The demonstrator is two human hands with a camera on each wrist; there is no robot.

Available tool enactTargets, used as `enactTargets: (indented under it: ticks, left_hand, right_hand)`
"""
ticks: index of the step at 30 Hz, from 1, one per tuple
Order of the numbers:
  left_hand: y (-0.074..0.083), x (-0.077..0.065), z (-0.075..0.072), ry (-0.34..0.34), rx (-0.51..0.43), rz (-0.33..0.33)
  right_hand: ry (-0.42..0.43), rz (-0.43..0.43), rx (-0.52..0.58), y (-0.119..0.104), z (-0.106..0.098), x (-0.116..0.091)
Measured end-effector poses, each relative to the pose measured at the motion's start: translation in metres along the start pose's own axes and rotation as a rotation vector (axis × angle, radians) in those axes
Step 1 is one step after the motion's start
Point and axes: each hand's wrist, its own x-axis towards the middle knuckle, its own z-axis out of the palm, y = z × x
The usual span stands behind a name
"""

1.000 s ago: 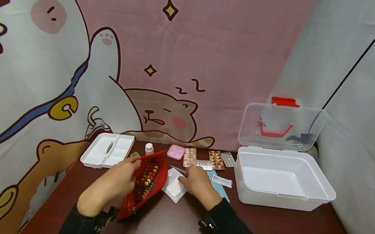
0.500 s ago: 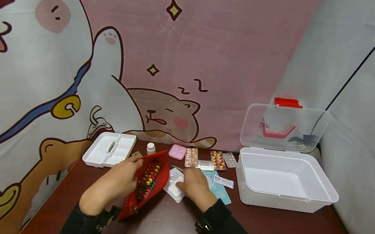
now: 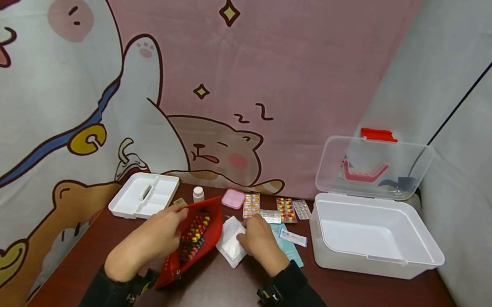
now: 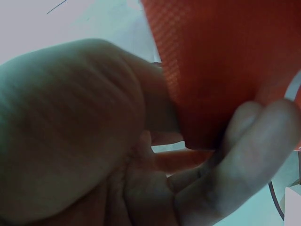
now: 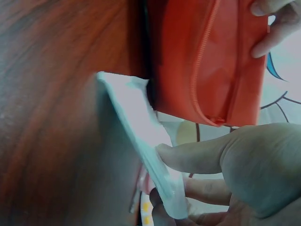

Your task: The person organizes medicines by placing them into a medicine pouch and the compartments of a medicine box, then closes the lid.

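My left hand grips the upper edge of a red zip pouch, which stands upright with its mouth open toward me. Blister packs of red-and-yellow capsules show inside the pouch. Just right of it, my right hand pinches a flat white sealed packet by its edge. Seen from the right wrist, the thumb lies on the packet's face and the fingers are behind it; the packet is tilted, its far end close to the pouch's zipped side. What the packet contains cannot be told.
Behind lie a white bottle, a pink case, blister packs, a blue-green packet and a small white-and-blue packet. A white divided tray stands left; a lidded plastic box stands open at right.
The right hand has lifted and tilted the white packet slightly from the table. The left hand keeps its grip on the red pouch, which has barely moved.
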Motion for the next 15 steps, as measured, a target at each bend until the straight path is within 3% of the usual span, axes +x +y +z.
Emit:
enactTargets:
  ticks: [7, 15]
  left_hand:
    - [0.0, 0.0, 0.0, -0.006, 0.001, 0.001]
    - [0.0, 0.0, -0.001, -0.009, 0.001, -0.002]
  right_hand:
    - [-0.045, 0.072, 0.087, -0.056, -0.082, -0.032]
    - [0.026, 0.09, 0.135, -0.067, -0.11, -0.041]
